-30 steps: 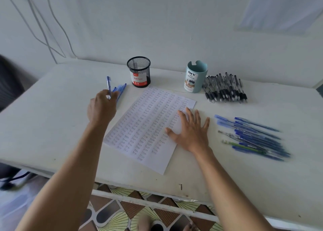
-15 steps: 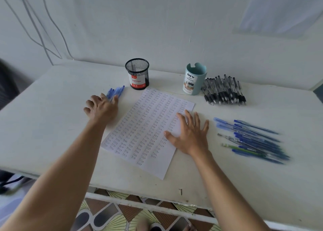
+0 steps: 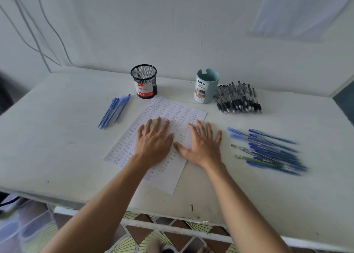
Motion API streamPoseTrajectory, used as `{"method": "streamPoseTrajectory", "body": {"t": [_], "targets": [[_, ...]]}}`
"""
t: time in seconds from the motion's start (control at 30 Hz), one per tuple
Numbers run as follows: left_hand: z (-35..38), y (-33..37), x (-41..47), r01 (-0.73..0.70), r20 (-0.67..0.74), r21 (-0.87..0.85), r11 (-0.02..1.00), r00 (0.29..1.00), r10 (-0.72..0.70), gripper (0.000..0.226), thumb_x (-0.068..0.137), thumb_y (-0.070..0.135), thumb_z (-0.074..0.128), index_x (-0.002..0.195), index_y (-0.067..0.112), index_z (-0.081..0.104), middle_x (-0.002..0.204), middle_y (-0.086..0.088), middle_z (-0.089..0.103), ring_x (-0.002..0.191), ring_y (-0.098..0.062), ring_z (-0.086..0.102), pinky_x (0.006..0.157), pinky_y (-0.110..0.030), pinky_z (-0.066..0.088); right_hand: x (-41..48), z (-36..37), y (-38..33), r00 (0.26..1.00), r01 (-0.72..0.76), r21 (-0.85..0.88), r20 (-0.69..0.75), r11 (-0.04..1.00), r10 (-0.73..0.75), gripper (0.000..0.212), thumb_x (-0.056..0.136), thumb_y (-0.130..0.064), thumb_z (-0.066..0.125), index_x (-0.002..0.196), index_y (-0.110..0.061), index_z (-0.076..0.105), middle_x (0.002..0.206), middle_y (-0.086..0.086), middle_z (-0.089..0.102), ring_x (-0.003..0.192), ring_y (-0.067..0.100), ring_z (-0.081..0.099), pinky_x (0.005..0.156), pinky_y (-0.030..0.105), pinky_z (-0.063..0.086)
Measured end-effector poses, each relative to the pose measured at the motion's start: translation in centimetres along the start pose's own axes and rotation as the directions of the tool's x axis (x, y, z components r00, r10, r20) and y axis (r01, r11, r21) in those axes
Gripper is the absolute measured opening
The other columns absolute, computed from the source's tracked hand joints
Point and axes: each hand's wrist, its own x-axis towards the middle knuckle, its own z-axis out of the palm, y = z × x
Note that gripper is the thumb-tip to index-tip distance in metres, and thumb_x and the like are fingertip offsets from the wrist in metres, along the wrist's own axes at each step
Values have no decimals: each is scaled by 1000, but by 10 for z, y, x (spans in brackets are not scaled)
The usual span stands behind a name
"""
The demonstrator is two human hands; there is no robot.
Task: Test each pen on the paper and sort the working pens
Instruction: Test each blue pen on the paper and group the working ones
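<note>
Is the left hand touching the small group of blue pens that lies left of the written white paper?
Apart. The head view shows the left hand flat on the white paper, with bare white table between it and the blue pens.

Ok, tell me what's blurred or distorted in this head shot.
Head view: the blue pens on the right smear with motion blur; the black pens and paper look fairly sharp; the table edges bow from the wide-angle lens; light is soft, shadows faint.
</note>
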Motion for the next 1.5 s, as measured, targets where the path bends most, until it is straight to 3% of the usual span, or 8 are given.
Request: {"method": "streamPoseTrajectory", "body": {"t": [0.17,0.27,0.37,0.63,0.97,1.1,1.23,1.5], "targets": [[-1,0,0,-16,-39,16,1000,999,16,63,103,58,21,159,33,13,168,1,9,154,-24,3,124,-46,3,5,-7,7,998,-49,220,34,974,43,57,92,-56,50,145,-38,41,164,-10,18,153,18,4,119,53,-8],[-1,0,0,-12,-48,10,1000,999,13,62,102,58,23,159,33,16,168,1,11,154,-24,5,124,-46,4,2,-19,19,967,37,426,-244,904,75,32,89,-28,59,119,-23,68,137,1,59,134,23,45,111,34,26],[-1,-1,0,-14,-59,2,1000,998,14,62,102,58,24,158,33,18,167,1,13,154,-24,6,124,-47,5,-1,-39,47,867,-47,308,-459,950,191,24,89,-17,61,109,-22,73,119,0,69,114,27,57,92,35,39],[-2,0,0,-16,-65,-12,1000,998,15,63,102,59,26,158,33,19,167,2,13,154,-24,7,124,-46,5,4,-47,92,864,-377,126,-309,918,398,23,94,-38,59,112,-33,72,120,-7,68,117,26,49,94,42,29],[-1,-1,-1,-14,-77,-16,1000,997,13,62,102,59,27,158,33,20,167,1,16,154,-24,8,123,-47,5,10,-57,44,828,235,104,-541,967,-143,16,89,-20,73,104,-19,69,92,-3,73,84,19,66,83,35,35],[0,0,-1,-9,-81,-17,1000,997,7,62,101,60,27,157,34,21,167,2,17,154,-24,9,123,-46,5,10,-68,4,827,418,365,-532,832,-182,23,92,-20,71,114,-13,69,93,-8,68,68,3,62,67,9,46],[0,-1,-2,-12,-84,-37,999,996,9,58,103,54,25,157,34,23,166,2,19,153,-23,9,123,-45,6,16,-58,-19,961,152,631,-275,761,36,18,91,-25,70,108,-19,72,89,-8,69,77,7,68,78,21,53],[0,-8,-4,-53,-215,-205,977,977,7,47,104,35,30,143,22,52,153,3,46,147,-19,28,119,-37,14,23,-10,-24,990,15,487,-127,873,54,35,91,-36,70,117,-11,70,110,6,71,101,21,66,86,26,49]]}}
